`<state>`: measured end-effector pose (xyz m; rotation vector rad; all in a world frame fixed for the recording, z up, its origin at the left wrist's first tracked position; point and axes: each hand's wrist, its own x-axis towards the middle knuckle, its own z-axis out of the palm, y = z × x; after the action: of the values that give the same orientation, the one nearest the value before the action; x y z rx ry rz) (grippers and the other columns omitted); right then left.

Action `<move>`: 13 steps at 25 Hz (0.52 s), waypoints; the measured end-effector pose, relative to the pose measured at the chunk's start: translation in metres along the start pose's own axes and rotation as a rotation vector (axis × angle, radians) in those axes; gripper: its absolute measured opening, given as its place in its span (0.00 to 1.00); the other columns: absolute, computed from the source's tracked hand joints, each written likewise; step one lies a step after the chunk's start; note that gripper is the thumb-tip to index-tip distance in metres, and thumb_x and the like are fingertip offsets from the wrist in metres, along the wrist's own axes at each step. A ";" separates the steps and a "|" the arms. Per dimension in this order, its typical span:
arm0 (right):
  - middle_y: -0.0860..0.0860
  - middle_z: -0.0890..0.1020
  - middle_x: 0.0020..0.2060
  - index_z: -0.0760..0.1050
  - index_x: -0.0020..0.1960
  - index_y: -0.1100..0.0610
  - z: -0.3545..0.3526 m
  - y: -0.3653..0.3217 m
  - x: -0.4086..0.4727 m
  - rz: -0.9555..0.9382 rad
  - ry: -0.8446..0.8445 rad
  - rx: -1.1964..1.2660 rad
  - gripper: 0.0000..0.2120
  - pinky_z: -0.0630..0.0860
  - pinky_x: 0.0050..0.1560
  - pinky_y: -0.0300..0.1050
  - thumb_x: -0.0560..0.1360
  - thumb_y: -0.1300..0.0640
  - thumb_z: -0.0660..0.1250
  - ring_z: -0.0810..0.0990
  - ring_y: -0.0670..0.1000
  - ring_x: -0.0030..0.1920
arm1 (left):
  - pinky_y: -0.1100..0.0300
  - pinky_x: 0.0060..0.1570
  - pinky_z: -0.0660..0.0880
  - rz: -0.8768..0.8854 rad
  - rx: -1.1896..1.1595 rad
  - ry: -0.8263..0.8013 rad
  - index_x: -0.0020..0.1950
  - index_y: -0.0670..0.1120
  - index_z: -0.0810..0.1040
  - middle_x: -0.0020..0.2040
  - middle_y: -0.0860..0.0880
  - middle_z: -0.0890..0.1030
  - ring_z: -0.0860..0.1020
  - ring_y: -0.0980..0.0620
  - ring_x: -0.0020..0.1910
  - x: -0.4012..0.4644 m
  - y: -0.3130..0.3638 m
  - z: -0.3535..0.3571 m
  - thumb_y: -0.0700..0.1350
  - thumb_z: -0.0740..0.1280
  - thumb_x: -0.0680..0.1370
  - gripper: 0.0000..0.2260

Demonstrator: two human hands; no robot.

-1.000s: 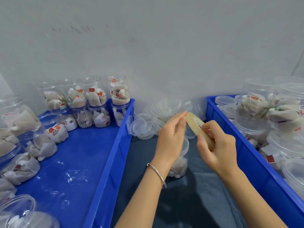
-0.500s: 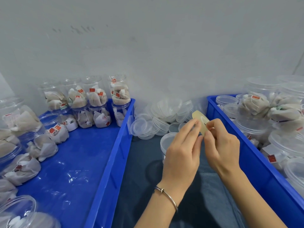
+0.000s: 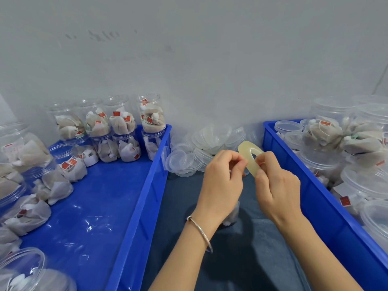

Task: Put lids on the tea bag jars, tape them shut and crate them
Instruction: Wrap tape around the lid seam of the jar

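From the head camera, your right hand [image 3: 275,185] grips a thin roll of clear tape [image 3: 249,159], fingers curled round its lower edge so that the ring stands tilted above the gap between the two crates. Your left hand [image 3: 222,181] is just beside it, thumb and fingertips drawn together in a pinch at the roll's left edge; whether a tape end is actually caught between them is too fine to tell. A silver bangle [image 3: 200,232] sits on your left wrist. Directly under your left hand, mostly hidden by it, one tea bag jar [image 3: 232,215] stands on the dark grey surface [image 3: 241,259]; only its lower part with white bags shows, so you cannot see from here whether it has a lid. Behind your hands, against the wall, lies a heap of loose clear lids [image 3: 201,148], some stacked, some tipped on edge. To your left, the blue crate [image 3: 138,217] holds open jars of tea bags [image 3: 123,131] stacked two high along its far end and more lying along its left side, with much of its blue floor bare. To your right, the second blue crate [image 3: 315,198] holds jars with clear lids on [image 3: 327,135], packed close and stacked, their tea bags and red tags showing through the walls.
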<state>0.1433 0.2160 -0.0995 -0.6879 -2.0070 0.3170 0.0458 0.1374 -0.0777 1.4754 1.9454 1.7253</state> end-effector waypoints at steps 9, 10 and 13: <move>0.39 0.69 0.30 0.71 0.51 0.57 -0.004 -0.003 0.001 -0.007 -0.068 0.026 0.21 0.59 0.32 0.44 0.73 0.46 0.46 0.68 0.49 0.29 | 0.65 0.44 0.76 -0.148 -0.157 -0.038 0.38 0.50 0.77 0.34 0.56 0.81 0.80 0.58 0.37 0.003 0.002 -0.008 0.47 0.75 0.72 0.08; 0.40 0.71 0.32 0.71 0.52 0.57 -0.005 -0.003 0.001 -0.007 -0.086 0.030 0.22 0.59 0.32 0.44 0.73 0.45 0.46 0.69 0.49 0.29 | 0.63 0.43 0.76 -0.096 -0.095 -0.034 0.38 0.47 0.77 0.35 0.54 0.80 0.79 0.57 0.37 0.006 0.006 -0.011 0.45 0.75 0.72 0.08; 0.41 0.70 0.28 0.72 0.52 0.55 -0.010 0.001 0.008 -0.052 -0.169 0.055 0.23 0.65 0.34 0.46 0.74 0.41 0.48 0.70 0.46 0.29 | 0.58 0.43 0.75 0.165 0.139 0.017 0.39 0.40 0.78 0.37 0.48 0.80 0.78 0.52 0.38 0.019 0.026 -0.023 0.41 0.75 0.72 0.07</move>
<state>0.1490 0.2208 -0.0887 -0.5894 -2.1638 0.4091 0.0349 0.1314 -0.0404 1.7184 2.0422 1.7013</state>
